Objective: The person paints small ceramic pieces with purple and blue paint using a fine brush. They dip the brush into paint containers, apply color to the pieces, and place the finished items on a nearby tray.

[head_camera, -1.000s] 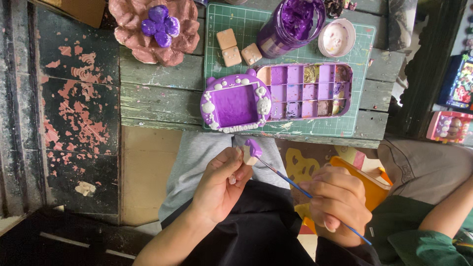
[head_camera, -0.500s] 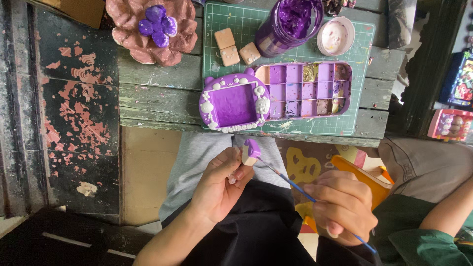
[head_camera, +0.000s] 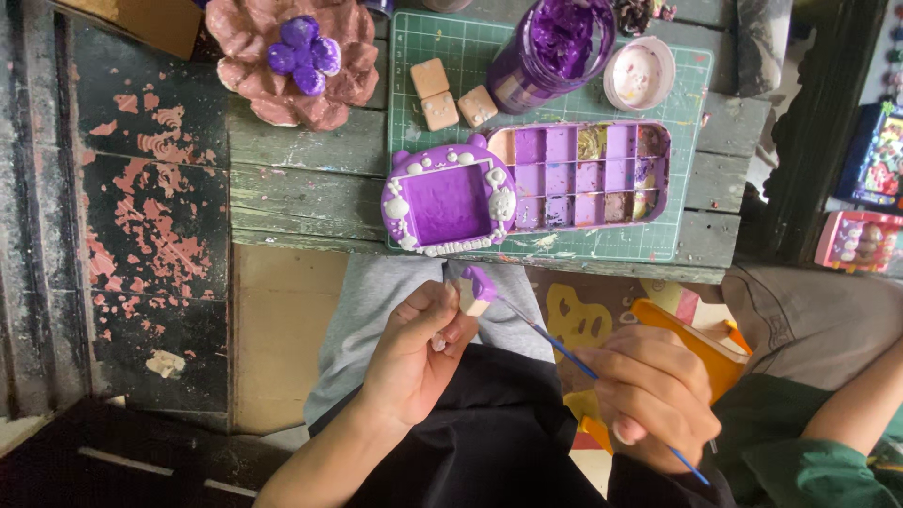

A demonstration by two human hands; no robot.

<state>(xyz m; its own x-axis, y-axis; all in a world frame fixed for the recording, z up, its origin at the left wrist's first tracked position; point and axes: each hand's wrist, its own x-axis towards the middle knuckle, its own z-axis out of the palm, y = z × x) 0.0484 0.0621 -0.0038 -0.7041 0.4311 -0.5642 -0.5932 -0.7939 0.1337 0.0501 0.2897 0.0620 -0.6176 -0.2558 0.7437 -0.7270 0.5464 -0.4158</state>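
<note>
While the left hand (head_camera: 414,353) pinches a small clay block (head_camera: 475,292), half purple, over the lap below the desk's (head_camera: 282,179) front edge, the right hand (head_camera: 654,395) grips a thin blue brush (head_camera: 555,343), tip touching the block. On the green mat (head_camera: 451,66) near that edge: purple frame (head_camera: 448,202), paint tray (head_camera: 588,174). Paint jar (head_camera: 555,47) and two bare blocks (head_camera: 447,94) sit toward the far edge.

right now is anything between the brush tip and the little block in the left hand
Nothing visible. The right hand holds the blue paintbrush with its tip right at the purple-painted face of the small block, pinched in the left hand over the lap.
</note>
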